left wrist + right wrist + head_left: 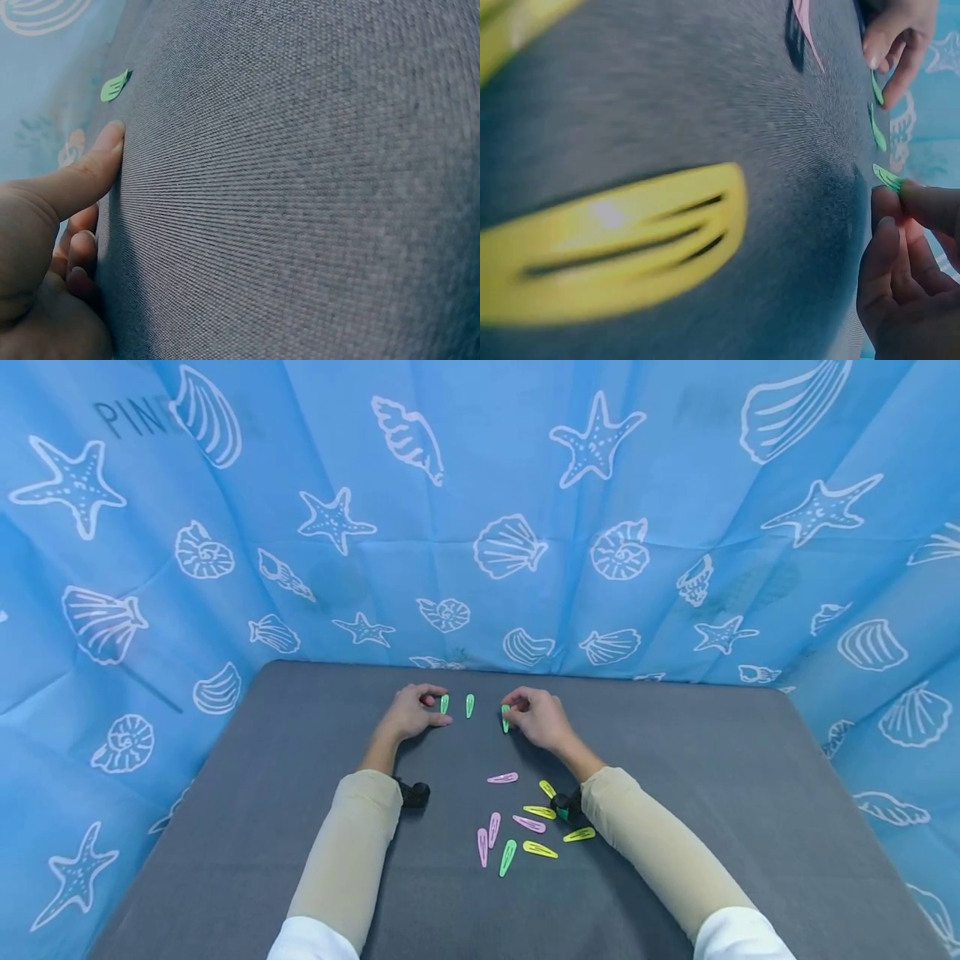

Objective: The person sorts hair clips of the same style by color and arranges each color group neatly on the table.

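Toward the far edge of the table, three green snap hair clips stand in a loose row. My left hand (411, 712) has thumb and index finger at the two ends of the leftmost green hair clip (445, 704), pinching it against the cloth. The middle green hair clip (470, 706) lies untouched between the hands. On the right, my right hand (542, 720) pinches another green hair clip (506, 718) between thumb and fingertips. The right wrist view shows that held clip (886, 178) tilted at the fingertips. In the left wrist view, the left thumb hides its clip.
Nearer me on the grey table (675, 735) are several pink clips (529, 824), several yellow clips (540, 849) and a green clip (508, 857). The right wrist camera (567, 806) overhangs some of them. A blue shell-print curtain (465, 568) hangs behind the table.
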Demonstrator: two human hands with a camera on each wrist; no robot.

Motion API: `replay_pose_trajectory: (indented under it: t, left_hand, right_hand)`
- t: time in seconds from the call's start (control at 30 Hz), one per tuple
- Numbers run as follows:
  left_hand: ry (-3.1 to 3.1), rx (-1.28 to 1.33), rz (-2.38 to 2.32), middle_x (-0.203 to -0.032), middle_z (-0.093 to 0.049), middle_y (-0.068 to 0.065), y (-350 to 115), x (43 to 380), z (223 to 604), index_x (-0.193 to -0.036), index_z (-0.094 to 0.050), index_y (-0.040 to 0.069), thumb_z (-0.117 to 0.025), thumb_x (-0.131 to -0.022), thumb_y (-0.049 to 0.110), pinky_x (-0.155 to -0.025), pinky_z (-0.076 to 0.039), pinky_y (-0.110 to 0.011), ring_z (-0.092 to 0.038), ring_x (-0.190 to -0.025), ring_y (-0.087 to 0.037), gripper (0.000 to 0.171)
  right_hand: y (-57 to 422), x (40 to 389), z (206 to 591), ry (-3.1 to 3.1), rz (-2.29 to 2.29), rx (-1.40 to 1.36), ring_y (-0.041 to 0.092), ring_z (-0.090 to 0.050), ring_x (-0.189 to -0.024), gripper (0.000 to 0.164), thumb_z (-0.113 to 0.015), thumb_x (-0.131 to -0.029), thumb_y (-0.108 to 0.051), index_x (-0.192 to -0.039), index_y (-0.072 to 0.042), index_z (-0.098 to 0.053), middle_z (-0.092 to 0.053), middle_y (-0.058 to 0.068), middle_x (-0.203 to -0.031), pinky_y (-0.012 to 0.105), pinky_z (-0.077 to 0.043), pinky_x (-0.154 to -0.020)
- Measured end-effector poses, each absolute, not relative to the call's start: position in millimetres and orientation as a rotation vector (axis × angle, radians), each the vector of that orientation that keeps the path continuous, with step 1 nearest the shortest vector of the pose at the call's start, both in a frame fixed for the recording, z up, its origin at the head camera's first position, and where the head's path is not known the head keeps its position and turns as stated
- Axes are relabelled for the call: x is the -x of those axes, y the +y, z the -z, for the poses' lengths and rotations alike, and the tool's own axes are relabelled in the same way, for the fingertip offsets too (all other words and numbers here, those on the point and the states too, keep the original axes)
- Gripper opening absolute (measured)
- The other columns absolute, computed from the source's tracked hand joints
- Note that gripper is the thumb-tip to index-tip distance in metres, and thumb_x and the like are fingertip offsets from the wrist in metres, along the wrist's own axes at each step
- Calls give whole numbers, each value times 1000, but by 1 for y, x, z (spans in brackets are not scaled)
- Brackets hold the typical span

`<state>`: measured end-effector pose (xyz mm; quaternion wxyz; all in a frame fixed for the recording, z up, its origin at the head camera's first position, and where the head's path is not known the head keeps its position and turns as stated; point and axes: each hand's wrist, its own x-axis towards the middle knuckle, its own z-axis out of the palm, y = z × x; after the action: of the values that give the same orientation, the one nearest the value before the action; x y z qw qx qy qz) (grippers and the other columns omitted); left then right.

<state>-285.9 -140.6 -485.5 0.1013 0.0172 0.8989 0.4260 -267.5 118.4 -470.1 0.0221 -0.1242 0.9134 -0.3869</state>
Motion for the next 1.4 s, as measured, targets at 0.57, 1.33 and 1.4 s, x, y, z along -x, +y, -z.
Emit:
replay_pose_trajectory:
  t: [0.57,1.33,1.4]
  left_hand:
    - [2671,-46,-1257,-109,-51,-7,-141,288,479,-135,-65,15,-83,-87,22,-96,-38,-44,-43,-108,-26,52]
    - [2650,-31,-1278,-107,-52,-7,-140,287,488,-134,-66,16,-83,-86,23,-96,-36,-46,-41,-114,-28,52]
    - [2654,-29,-1271,-107,-52,-7,-141,287,488,-134,-66,16,-84,-86,24,-96,-36,-46,-41,-114,-28,52]
  right_hand:
    - [96,302,472,2876,1120,220,17,-61,-82,17,-72,-95,-17,-110,-12,-77,-72,6,-93,29,-44,-74]
    - [104,281,461,2889,751,450,40,-52,-131,56,-54,-105,-43,-148,-8,-52,-54,19,-143,54,-42,-110]
    - [103,274,456,2894,688,469,42,-46,-136,61,-53,-104,-47,-153,-11,-45,-47,18,-149,56,-39,-113]
